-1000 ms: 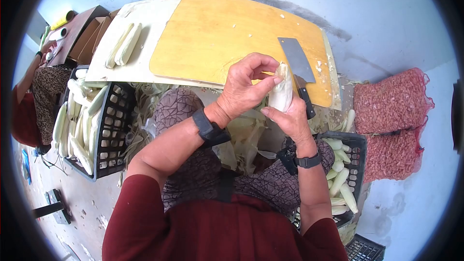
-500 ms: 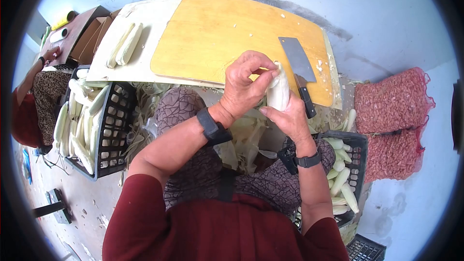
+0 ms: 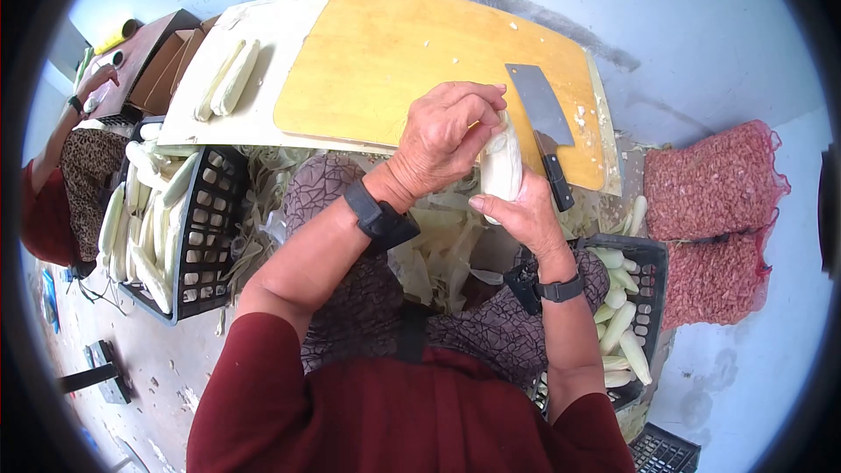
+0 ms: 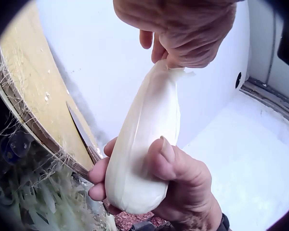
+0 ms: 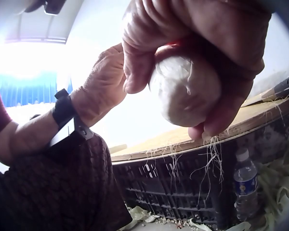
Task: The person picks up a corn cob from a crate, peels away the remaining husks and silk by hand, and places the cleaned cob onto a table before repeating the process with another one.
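Note:
My right hand (image 3: 528, 217) grips a pale, husked ear of corn (image 3: 501, 166), its thumb lying along the near side. In the left wrist view the ear of corn (image 4: 139, 144) stands tilted, thick end down, with right-hand fingers curled behind it. At the narrow top end my left hand (image 3: 445, 136) pinches the husk tip, where a thin shred sticks out. The right wrist view shows the ear's rounded end (image 5: 185, 94) facing the camera. Beyond the hands lies a cleaver (image 3: 541, 101) on the yellow board (image 3: 394, 61), its black handle pointing back toward my right hand.
Two ears (image 3: 235, 79) lie on the white board at left. A black crate (image 3: 206, 236) of corn stands at left, another crate (image 3: 650, 298) by my right knee. Mesh sacks (image 3: 705, 193) lean right. Husks (image 3: 434, 245) cover the floor; another person (image 3: 74, 175) sits far left.
My left hand has risen slightly at the ear's tip, its fingers curling in more. The ear has shifted a little left. The far-left person's hand has moved at the side table.

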A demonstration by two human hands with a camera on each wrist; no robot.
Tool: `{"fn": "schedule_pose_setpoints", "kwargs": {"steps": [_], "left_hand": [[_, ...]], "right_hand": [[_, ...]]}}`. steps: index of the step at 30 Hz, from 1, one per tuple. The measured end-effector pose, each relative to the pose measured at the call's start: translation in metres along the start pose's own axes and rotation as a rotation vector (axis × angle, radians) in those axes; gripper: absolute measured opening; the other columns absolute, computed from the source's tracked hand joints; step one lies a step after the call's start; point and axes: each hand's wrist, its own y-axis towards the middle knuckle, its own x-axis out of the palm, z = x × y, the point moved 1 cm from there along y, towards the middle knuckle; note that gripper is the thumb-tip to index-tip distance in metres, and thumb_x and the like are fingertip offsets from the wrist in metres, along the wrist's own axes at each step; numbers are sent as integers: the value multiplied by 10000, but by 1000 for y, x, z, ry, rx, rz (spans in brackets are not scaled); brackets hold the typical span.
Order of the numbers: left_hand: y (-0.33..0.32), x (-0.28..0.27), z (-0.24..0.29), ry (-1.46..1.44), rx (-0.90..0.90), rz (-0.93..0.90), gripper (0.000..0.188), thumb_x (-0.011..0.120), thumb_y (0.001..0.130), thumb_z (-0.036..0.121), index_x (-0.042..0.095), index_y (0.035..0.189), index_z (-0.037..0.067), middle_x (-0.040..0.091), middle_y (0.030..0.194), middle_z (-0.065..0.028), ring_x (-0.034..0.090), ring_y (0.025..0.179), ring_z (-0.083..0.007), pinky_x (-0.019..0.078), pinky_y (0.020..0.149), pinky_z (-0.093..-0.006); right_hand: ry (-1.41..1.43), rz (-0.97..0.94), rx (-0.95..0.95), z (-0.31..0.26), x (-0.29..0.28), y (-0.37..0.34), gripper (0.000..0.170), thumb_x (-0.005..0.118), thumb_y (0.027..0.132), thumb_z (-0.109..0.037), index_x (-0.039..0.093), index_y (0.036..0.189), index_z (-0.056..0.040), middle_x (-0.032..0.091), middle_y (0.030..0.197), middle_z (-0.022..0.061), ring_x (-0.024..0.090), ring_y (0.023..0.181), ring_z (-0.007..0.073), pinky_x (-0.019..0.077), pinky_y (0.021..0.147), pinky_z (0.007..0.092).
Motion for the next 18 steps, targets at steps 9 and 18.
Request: {"fn": "schedule_pose_setpoints", "kwargs": {"steps": [9,18], "left_hand": [[2,-4,-3,31,73,-24,178,607,692,-84,499,781,26,609,808,-113,646,808,-260,515,656,-331],[2,-4,-5,34,40,-26,184,617,712,-86,488,784,25,604,778,-108,621,709,-256,501,598,-324]], "right_hand": [[70,-84,28,-6,0,-1,412,785,676,-166,579,982,18,609,815,63,559,751,130,478,696,292],[131,-141,65,-6,1,-2,397,782,681,-160,581,976,15,597,811,40,547,742,110,476,676,278]]}}
